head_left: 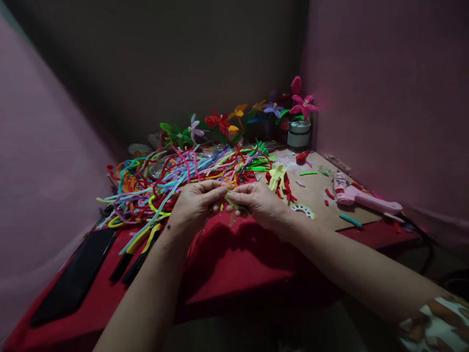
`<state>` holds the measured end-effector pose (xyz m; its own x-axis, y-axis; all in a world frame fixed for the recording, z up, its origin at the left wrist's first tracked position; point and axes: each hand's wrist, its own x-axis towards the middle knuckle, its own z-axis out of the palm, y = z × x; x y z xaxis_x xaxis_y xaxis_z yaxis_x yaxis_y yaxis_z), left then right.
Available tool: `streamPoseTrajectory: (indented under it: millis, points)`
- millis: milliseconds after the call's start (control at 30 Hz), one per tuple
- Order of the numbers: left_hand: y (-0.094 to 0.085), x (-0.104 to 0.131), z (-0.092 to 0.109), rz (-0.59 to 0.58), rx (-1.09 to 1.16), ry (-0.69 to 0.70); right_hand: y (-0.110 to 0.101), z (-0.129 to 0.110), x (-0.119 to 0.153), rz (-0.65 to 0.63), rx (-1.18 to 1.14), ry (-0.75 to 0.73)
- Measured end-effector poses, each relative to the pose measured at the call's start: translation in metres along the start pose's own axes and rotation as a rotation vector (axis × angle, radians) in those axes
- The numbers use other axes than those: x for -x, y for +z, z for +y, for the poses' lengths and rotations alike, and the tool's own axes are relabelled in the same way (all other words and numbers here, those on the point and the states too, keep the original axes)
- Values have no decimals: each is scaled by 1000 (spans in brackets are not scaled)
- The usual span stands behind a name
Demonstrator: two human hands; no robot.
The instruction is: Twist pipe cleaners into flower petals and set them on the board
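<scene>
My left hand [196, 201] and my right hand [258, 199] meet over the front of the table, fingertips pinched together. Between them is a small pale-yellow pipe cleaner piece [229, 197], mostly hidden by the fingers. A thin dark wire or stem [201, 233] hangs below my left hand. Just beyond my right hand, pale-yellow pipe cleaner petals [278, 177] lie on top of red ones [288, 189]. A large tangle of multicoloured pipe cleaners [176, 176] spreads behind my left hand.
Yellow-and-black pliers [137, 249] and a black phone-like slab [75, 276] lie at left on the red cloth [227, 288]. At right, a board [322, 215] bears a pink hot glue gun [361, 196], a white ring-shaped piece [302, 210] and scraps. Pipe cleaner flowers [220, 121] line the back.
</scene>
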<state>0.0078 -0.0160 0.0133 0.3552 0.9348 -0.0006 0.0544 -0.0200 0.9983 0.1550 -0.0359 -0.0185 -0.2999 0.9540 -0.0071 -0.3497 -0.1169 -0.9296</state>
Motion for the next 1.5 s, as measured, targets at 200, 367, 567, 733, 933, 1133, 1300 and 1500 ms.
streamPoseTrajectory:
  millis: [200,367,567,733,933,1133,1300,1500]
  points:
    - [3,5,4,66,-363,96,-1,2,1,-17,83,-63]
    - [4,2,-2,209,-671,385,-1,0,0,-5,217,-45]
    - [6,6,6,86,-393,31,1,-1,2,78,285,-72]
    - [11,6,2,147,-486,79,3,6,0,132,342,-110]
    - [13,2,-4,260,-698,223,2,8,-2,146,292,-47]
    - [6,1,-1,85,-475,85,1,3,-1,79,120,-14]
    - [11,3,-12,274,-943,539,0,4,-3,78,121,-6]
    - [9,2,-9,296,-996,578,-1,5,-4,39,140,-8]
